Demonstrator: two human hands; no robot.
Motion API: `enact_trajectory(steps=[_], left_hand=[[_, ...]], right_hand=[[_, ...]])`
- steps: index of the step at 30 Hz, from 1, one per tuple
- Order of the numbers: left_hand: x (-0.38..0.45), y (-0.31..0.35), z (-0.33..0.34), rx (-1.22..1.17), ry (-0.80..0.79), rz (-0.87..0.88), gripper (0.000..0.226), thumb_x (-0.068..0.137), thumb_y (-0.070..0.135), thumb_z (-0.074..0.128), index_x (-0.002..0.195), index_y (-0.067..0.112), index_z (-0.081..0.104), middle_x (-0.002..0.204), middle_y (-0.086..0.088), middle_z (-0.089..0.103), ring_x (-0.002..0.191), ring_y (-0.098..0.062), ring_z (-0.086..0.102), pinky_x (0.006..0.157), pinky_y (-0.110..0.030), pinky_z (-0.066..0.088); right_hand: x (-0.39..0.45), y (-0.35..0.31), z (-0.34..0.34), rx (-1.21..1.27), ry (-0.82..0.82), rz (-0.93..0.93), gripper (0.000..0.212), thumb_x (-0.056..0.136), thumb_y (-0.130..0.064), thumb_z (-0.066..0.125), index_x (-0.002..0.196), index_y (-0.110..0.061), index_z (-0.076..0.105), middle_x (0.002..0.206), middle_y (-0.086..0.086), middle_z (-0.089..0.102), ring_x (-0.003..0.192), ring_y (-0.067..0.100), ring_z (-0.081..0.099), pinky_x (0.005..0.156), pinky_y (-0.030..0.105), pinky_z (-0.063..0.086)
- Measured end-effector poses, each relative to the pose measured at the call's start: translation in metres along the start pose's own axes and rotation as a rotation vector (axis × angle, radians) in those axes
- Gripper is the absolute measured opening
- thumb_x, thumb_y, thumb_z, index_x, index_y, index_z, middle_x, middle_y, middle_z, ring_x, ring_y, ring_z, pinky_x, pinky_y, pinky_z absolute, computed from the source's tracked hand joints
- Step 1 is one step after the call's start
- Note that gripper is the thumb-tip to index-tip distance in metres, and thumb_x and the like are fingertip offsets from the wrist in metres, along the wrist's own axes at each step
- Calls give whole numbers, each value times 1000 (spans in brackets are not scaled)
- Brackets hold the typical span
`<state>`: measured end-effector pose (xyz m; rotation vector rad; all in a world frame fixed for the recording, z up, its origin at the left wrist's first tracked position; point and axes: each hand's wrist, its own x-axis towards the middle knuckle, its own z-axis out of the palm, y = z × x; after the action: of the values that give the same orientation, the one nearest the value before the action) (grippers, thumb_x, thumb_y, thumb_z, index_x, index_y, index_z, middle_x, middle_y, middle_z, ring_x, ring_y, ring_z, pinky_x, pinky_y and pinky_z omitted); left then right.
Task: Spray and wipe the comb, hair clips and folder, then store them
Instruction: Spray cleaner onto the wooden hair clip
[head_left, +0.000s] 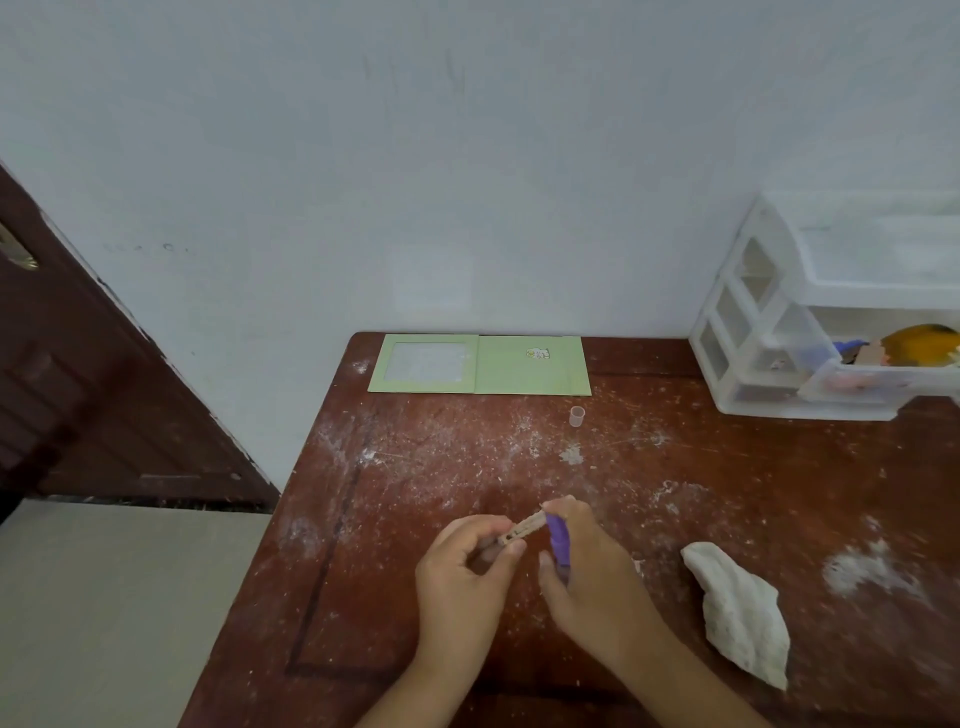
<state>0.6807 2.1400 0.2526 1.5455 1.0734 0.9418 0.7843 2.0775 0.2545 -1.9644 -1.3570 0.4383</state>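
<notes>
My left hand (462, 566) pinches a slim beige hair clip (522, 529) above the middle of the brown table (675, 493). My right hand (587, 571) grips a small purple spray bottle (558, 540), its top close to the clip's end. A crumpled white cloth (740, 613) lies on the table to the right of my hands. The green folder (480, 365) lies open and flat at the table's far edge against the wall. No comb is clearly visible.
A small clear cap (577, 416) stands upright near the folder. A white plastic drawer unit (831, 312) sits at the back right, its lower drawer (878, 382) pulled open with colourful items inside. White dust speckles the table. A dark door (78, 374) is at the left.
</notes>
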Motion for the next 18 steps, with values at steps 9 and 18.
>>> enact_trajectory(steps=[9,18], left_hand=[[2,-1,-3,-80,12,-5,38,71,-8,69,67,29,63,78,8,63,68,12,61,60,-1,45],[3,-2,1,-92,12,16,40,71,-10,69,67,30,62,80,6,63,68,14,60,62,0,45]], right_hand=[[5,17,-7,-61,127,44,32,81,-2,61,109,-7,47,63,-17,36,44,1,36,43,10,25],[3,11,-5,-90,125,-70,45,70,-4,65,103,-16,37,70,-15,39,44,-12,26,34,2,15]])
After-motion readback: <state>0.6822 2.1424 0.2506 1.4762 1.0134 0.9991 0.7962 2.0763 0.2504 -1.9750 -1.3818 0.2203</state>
